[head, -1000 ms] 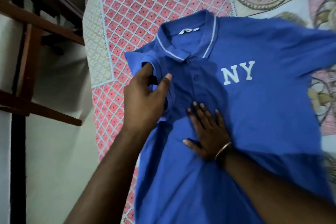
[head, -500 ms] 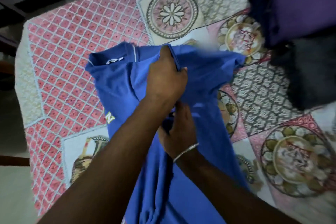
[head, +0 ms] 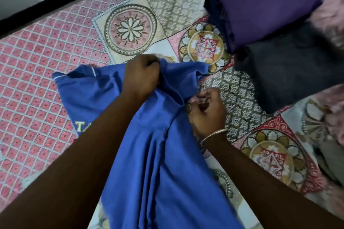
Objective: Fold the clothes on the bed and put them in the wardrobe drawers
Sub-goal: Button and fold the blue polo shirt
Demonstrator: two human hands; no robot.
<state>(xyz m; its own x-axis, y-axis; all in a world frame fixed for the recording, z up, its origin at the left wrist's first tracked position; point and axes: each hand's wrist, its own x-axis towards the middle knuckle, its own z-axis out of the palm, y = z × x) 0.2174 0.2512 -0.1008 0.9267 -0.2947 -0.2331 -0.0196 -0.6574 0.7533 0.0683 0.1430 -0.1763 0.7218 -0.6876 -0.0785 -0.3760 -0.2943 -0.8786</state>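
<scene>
while the left hand (head: 141, 78) grips the blue polo shirt (head: 158, 154) on the bed (head: 46, 83), the right hand's (head: 207, 111) curled grip pinches its edge.

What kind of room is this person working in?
Most likely a bedroom. A patterned bedspread covers a wide soft surface, folded clothes are stacked on it, and both hands are folding a blue shirt there.

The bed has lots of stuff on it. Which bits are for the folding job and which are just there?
For the job: blue polo shirt, left hand, right hand, folded purple garment, folded dark garment.
Just there: patterned bedspread, bangle.
</scene>
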